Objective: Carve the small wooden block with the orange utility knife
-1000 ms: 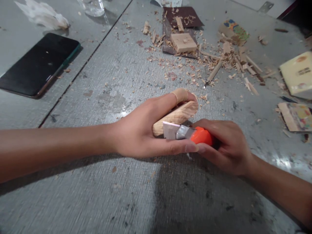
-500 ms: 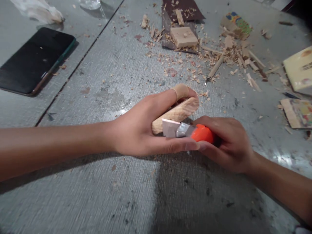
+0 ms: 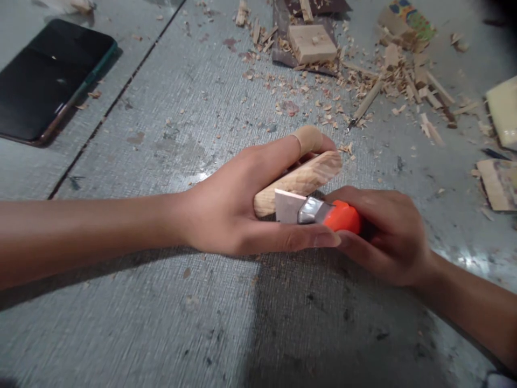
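My left hand point(image 3: 238, 205) grips a pale, carved stick of wood point(image 3: 301, 182) that slants up to the right from the crook of the thumb. A bandage point(image 3: 309, 140) wraps one of its fingers. In my right hand point(image 3: 388, 234) is a utility knife point(image 3: 342, 216) with an orange body, my fingers closed around it. Its short metal blade point(image 3: 288, 206) points left and lies close along the near side of the wood; whether the edge touches is unclear. The tip of my left thumb meets the knife and right thumb.
A phone point(image 3: 52, 81) lies at the left beside a dark table seam. At the back are a square wooden block point(image 3: 312, 44) on a brown sheet, a thin pointed tool point(image 3: 365, 105) and scattered wood shavings. A flat wooden piece point(image 3: 497, 184) and a yellow box point(image 3: 504, 113) sit at right.
The view has shifted a little, so surrounding things sit higher in the picture. The blade stays beside the wood, and both hands keep the same hold.
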A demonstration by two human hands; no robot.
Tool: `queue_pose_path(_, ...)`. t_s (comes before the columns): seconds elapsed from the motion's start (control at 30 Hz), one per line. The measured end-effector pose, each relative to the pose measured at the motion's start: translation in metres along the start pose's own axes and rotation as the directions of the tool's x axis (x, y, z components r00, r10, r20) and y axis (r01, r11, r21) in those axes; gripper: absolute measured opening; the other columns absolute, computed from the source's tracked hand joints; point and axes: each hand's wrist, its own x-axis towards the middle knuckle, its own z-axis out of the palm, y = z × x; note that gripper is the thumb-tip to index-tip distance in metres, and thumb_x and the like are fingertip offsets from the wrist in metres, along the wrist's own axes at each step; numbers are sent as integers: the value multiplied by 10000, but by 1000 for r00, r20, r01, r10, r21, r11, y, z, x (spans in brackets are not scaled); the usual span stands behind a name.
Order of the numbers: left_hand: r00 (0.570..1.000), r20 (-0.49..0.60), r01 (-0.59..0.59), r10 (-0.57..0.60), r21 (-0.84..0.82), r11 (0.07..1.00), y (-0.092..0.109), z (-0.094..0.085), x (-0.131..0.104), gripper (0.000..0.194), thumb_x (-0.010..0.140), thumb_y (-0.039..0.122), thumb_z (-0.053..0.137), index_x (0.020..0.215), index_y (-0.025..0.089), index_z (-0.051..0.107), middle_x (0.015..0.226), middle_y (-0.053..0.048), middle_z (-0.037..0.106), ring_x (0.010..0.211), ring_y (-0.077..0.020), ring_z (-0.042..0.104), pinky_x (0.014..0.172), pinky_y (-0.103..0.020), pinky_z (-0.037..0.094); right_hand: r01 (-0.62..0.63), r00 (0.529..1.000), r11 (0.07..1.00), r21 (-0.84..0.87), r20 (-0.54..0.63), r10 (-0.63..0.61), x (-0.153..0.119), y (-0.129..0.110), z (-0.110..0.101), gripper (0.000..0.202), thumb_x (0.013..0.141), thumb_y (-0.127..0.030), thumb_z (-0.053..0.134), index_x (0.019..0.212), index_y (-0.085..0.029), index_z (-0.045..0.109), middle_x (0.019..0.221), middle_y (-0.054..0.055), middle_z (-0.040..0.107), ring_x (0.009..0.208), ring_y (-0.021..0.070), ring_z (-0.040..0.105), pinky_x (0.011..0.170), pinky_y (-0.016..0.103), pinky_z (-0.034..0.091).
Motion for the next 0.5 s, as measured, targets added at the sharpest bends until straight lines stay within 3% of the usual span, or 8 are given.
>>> queue_pose_path(0.17,1000,-19,-5,5,25,1000,0,0,0,564,898,313,802,1338,117,509,943,-12,613,969,-224,656,845,-342,575,31,999,999,15,-14,-31,2,-1,-1,273,1109,-469,502,1001,-226,565,749,-5,664,569,134,539,545,289,406)
queue_pose_path(0.37,1000,19,2,-1,-37,999,-2,0,0,576,909,279,790,1360,113,473,913,-2,616,845,-181,642,724,-287,560,24,1000,999,23,-2,-24,1,-1,-1,217,1116,-452,481,1038,-263,553,760,0,674,575,162,568,547,318,430)
queue_pose_path(0.5,1000,14,17,-17,-18,1000,-1,1,-1,585,909,293,791,1372,138,469,922,7,610,863,-186,649,773,-312,571,26,1000,1000,15,-6,-26,1,-1,-1,214,1115,-438,491,1030,-251,553,757,-7,668,571,150,555,553,304,434)
